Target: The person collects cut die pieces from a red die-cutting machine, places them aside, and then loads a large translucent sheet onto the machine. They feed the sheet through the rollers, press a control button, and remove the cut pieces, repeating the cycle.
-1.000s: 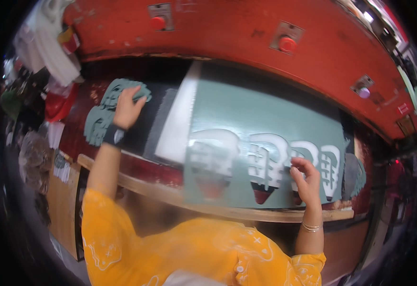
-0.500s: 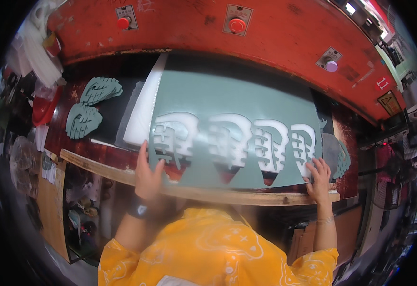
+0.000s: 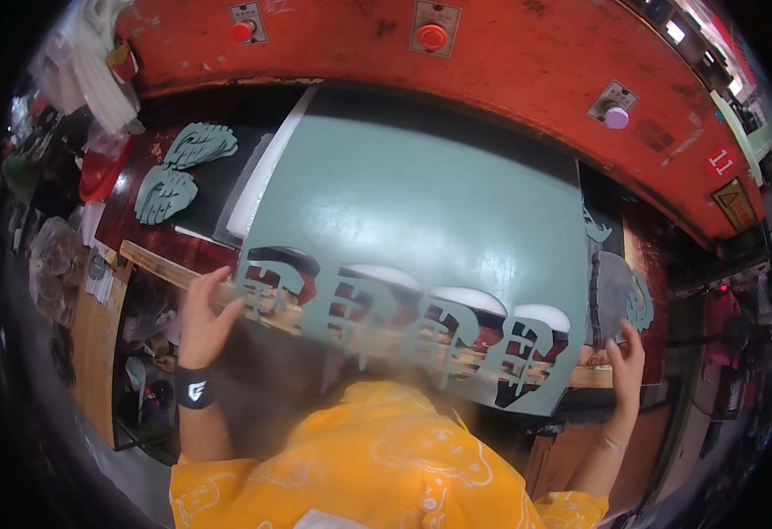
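Observation:
A large grey-green sheet (image 3: pixel 421 203) lies on the bed of a red press (image 3: pixel 509 62). Its near edge carries a row of several cut-out sole-shaped holes (image 3: pixel 403 317) and hangs over the wooden front rail (image 3: pixel 156 264). My left hand (image 3: pixel 205 317) grips the sheet's near left corner. My right hand (image 3: pixel 626 357) holds its near right edge. Two cut grey-green sole pieces (image 3: pixel 179 167) lie on the dark bed to the left.
The press front has red buttons (image 3: pixel 432 37) and a purple button (image 3: pixel 616 117). A white board (image 3: pixel 267 172) lies under the sheet's left edge. Another grey-green scrap (image 3: pixel 619 295) sits at the right. Bags and clutter (image 3: pixel 51 264) crowd the left side.
My left hand left the cut pieces at the far left and took the sheet's near left corner. Both hands have pulled the sheet toward me, over the front rail.

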The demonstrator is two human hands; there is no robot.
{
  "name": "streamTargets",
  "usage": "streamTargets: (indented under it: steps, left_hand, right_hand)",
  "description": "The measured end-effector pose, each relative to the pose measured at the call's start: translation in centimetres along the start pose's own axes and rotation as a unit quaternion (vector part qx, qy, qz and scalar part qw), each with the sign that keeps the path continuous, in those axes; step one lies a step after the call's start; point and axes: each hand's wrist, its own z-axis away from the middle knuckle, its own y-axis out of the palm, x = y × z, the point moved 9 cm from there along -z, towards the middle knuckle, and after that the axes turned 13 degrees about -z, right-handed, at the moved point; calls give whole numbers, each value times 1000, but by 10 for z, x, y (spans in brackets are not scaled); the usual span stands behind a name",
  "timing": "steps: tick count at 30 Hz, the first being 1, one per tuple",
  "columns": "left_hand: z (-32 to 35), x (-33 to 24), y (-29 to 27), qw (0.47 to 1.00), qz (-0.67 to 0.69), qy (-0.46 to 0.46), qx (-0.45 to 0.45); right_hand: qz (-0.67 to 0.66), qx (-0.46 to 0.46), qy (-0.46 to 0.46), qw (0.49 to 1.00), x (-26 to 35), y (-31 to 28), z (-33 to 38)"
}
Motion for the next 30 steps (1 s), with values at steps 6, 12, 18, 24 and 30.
streamTargets:
  steps: [6,12,18,24,30]
  left_hand:
    - [-42,-20,39,991,-15,73,-111]
    - [-79,-27,49,982,-75,165,-56]
    - [-102,-22,53,964,-72,255,35]
    - [-120,-22,49,935,-8,351,46]
    - [-127,-14,51,928,28,371,31]
  right_hand:
    - [382,-67,-120,914,-40,19,-74]
    - [247,-52,-159,954,-36,11,-103]
    - [-46,-62,-80,994,-2,-2,-90]
    - [-104,13,-126,986,124,128,-9]
    - [-30,151,-184,971,201,352,33]
